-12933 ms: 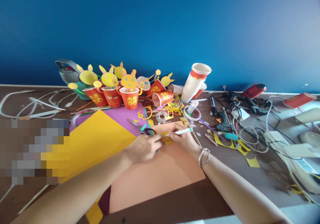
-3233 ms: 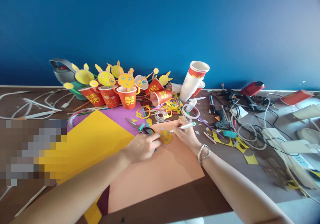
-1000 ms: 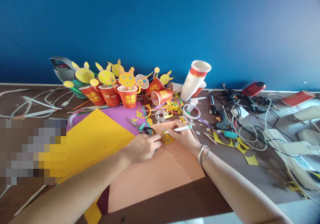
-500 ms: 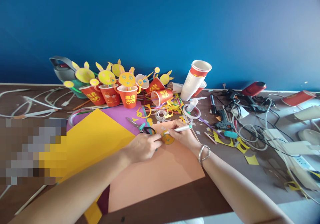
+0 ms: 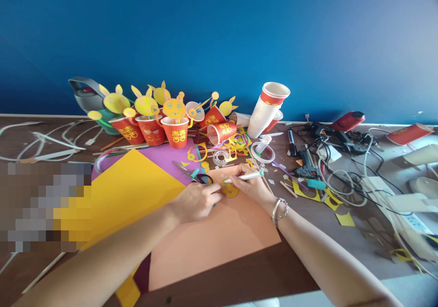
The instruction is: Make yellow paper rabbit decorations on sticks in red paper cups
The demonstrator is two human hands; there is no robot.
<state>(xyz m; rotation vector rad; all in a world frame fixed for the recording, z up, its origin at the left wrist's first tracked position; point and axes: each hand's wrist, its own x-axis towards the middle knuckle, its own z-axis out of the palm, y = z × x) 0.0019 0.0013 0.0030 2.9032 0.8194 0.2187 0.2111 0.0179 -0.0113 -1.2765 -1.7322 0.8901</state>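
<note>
My right hand (image 5: 251,186) grips a white marker (image 5: 251,176) with a teal end. The marker's tip is at a small yellow paper face (image 5: 230,190) that has drawn features. The face lies on a sheet of peach paper (image 5: 212,247). My left hand (image 5: 196,202) rests on this sheet with curled fingers, its index fingertip at the left edge of the face. A bit of teal shows under those fingers; what they hold is hidden. Just beyond the left hand lie scissors (image 5: 195,174) with dark handles.
Behind the paper stand red cups (image 5: 175,132) with yellow paper animal heads. A leaning stack of white cups (image 5: 265,113) is near the wall. Yellow card (image 5: 133,193) and purple paper (image 5: 164,158) lie left. To the right are a glue gun (image 5: 308,164), cables and a power strip (image 5: 410,220).
The marker has shifted very slightly over the yellow face. Both hands stay in nearly the same place, and the objects around them have not moved.
</note>
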